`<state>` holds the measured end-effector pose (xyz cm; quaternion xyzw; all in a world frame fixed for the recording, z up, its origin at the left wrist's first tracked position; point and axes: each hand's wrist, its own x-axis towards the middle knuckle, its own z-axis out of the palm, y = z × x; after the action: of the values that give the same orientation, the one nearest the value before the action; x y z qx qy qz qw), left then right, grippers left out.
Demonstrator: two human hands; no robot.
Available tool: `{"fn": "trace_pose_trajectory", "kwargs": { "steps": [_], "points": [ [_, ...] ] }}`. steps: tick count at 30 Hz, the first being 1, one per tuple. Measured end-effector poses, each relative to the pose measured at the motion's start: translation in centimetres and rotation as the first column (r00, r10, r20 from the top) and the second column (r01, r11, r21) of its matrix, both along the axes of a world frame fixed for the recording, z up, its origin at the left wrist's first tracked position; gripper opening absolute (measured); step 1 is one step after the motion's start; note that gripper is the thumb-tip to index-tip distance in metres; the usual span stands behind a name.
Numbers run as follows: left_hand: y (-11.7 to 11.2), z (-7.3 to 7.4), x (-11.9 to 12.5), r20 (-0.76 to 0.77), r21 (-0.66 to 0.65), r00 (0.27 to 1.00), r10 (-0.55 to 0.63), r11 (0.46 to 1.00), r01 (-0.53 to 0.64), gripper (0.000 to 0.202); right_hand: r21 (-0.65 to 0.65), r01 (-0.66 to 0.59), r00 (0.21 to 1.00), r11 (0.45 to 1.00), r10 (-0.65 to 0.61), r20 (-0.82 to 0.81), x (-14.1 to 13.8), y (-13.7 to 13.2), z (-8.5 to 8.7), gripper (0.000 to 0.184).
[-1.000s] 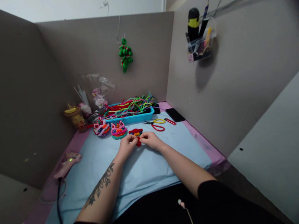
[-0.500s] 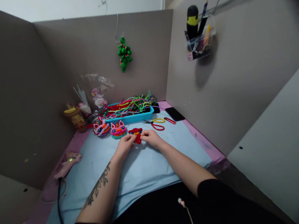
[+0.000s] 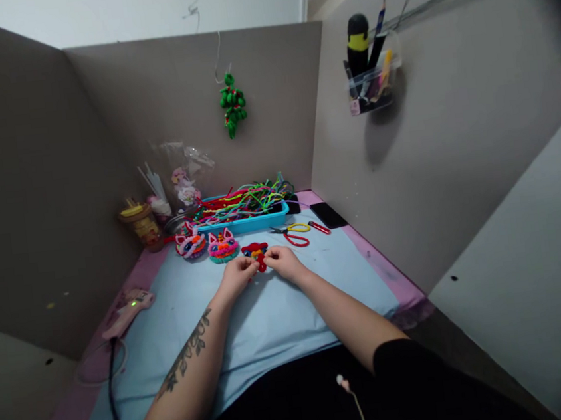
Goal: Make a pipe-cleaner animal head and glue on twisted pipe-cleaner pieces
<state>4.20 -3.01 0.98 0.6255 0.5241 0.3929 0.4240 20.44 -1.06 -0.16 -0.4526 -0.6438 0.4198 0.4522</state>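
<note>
Between my two hands is a small red pipe-cleaner figure (image 3: 255, 248) with blue and orange parts. My left hand (image 3: 239, 272) pinches its lower left side, fingertips together. From the other side, my right hand (image 3: 282, 262) pinches the lower red part. The fingers cover some of the figure's bottom. Just left of it sit a pink, orange and teal animal head (image 3: 223, 245) and a similar pink and white one (image 3: 190, 243), both fuzzy. Beyond my right hand lie scissors (image 3: 295, 234) with one yellow and one red handle loop, and a short red-handled tool (image 3: 319, 227).
A blue tray (image 3: 245, 225) heaped with colourful pipe cleaners stands at the back. A black phone (image 3: 328, 215) lies at right, a pink glue gun (image 3: 129, 313) with a lit green light at left. A cup (image 3: 142, 226) stands back left. Partition walls surround the table.
My left hand's fingers have shifted slightly at the red figure's lower part. The whole view has dipped a little; the other things stay where they were.
</note>
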Motion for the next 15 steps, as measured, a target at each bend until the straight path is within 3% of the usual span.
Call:
{"fn": "trace_pose_trajectory", "kwargs": {
  "steps": [7, 12, 15],
  "points": [
    [-0.1, -0.6, 0.9, -0.100, 0.117, 0.992, 0.083, 0.991, -0.071, 0.023, -0.010, 0.010, 0.999, 1.000, -0.010, -0.035, -0.1, 0.0, -0.1, 0.011],
    [-0.1, -0.4, 1.0, 0.041, 0.046, 0.997, 0.065, 0.997, -0.067, 0.028, -0.021, 0.027, 0.999, 0.999, -0.028, -0.044, 0.2, 0.2, 0.1, 0.012],
    [-0.3, -0.2, 1.3, 0.133, -0.022, 0.991, 0.004, 1.000, -0.001, 0.035, -0.018, 0.026, 0.996, 1.000, -0.027, -0.081, 0.2, 0.2, 0.3, 0.013]
  ]
}}
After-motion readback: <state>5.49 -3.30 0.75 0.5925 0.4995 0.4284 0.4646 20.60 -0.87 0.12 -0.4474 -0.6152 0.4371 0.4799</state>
